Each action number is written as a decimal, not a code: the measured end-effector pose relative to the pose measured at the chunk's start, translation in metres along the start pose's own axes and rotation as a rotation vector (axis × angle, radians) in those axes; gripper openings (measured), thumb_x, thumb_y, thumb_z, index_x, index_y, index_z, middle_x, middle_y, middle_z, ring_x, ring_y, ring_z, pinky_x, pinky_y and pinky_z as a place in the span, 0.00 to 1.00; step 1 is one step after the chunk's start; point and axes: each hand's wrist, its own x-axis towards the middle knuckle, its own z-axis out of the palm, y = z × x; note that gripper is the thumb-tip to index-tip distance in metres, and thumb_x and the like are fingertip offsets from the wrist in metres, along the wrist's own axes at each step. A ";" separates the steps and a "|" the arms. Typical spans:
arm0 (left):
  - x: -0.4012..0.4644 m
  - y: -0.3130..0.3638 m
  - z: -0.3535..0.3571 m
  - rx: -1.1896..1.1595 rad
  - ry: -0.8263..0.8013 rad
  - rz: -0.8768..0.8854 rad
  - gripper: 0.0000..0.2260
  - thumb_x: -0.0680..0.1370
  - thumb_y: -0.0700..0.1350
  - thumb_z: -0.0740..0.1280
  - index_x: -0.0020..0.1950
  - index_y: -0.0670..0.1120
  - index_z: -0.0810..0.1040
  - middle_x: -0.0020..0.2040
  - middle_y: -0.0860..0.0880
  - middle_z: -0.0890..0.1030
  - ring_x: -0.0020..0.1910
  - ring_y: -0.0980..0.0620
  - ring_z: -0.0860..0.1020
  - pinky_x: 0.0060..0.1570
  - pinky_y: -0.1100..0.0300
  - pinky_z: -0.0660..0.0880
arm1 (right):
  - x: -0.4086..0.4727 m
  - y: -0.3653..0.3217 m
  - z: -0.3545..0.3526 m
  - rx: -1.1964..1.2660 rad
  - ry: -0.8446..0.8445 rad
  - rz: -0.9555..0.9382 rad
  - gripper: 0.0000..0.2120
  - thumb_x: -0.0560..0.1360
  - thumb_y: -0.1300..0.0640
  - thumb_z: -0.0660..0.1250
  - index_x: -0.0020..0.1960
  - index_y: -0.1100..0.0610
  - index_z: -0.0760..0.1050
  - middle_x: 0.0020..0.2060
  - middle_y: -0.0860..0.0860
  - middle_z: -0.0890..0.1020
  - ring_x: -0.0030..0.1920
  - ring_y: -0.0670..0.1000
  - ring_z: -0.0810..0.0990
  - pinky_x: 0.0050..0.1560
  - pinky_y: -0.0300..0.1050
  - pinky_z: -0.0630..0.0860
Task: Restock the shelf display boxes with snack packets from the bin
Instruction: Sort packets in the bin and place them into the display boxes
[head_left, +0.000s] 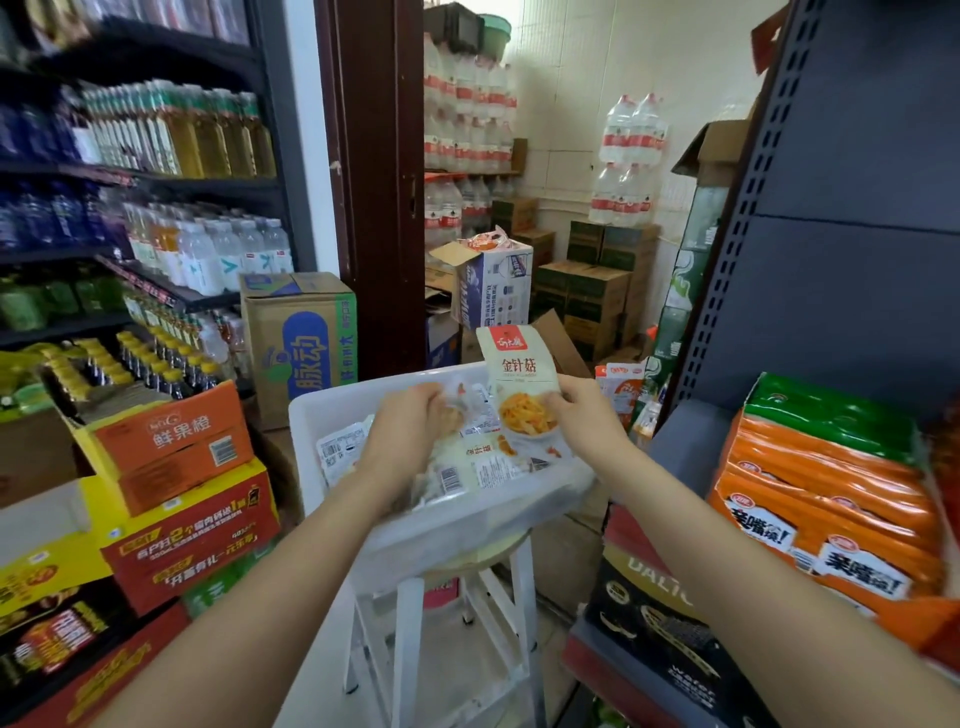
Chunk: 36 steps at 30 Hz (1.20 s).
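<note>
A white plastic bin (332, 410) stands on a white stool (415, 618) in the aisle and holds several pale snack packets (467, 473). My right hand (584, 415) pinches the lower edge of one upright cream packet (519, 384) with a red label and a picture of orange strips, raised above the bin's far right side. My left hand (410, 421) reaches down into the bin with fingers curled round another packet (462, 400), partly hidden by the hand. An orange and green display box (826, 499) of snacks sits on the shelf at the right.
Drink shelves (156, 171) fill the left side, with orange and red cartons (176, 483) stacked on the floor below. A blue and brown carton (301, 338) stands behind the bin. Beyond the brown door frame (374, 187) lies a storeroom with water bottle packs. A dark shelf upright (727, 249) rises at right.
</note>
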 end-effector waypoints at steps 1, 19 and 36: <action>0.000 0.009 -0.007 -0.093 0.119 -0.003 0.12 0.81 0.42 0.58 0.39 0.47 0.73 0.31 0.52 0.73 0.33 0.51 0.73 0.30 0.63 0.65 | -0.003 -0.004 -0.003 0.017 0.019 -0.002 0.15 0.81 0.61 0.56 0.63 0.57 0.76 0.57 0.53 0.81 0.54 0.54 0.80 0.49 0.51 0.79; -0.010 0.134 0.019 -0.890 0.228 -0.326 0.09 0.73 0.43 0.63 0.37 0.39 0.73 0.34 0.41 0.75 0.35 0.39 0.75 0.37 0.47 0.75 | -0.111 -0.037 -0.102 0.480 0.202 0.058 0.08 0.80 0.58 0.61 0.52 0.54 0.78 0.46 0.49 0.84 0.43 0.48 0.83 0.39 0.40 0.78; -0.080 0.287 0.055 -1.025 -0.232 -0.060 0.19 0.65 0.55 0.76 0.50 0.45 0.81 0.48 0.45 0.84 0.49 0.44 0.82 0.52 0.41 0.77 | -0.218 0.000 -0.254 0.459 0.696 0.090 0.04 0.74 0.61 0.69 0.45 0.53 0.78 0.44 0.49 0.84 0.42 0.47 0.84 0.41 0.42 0.81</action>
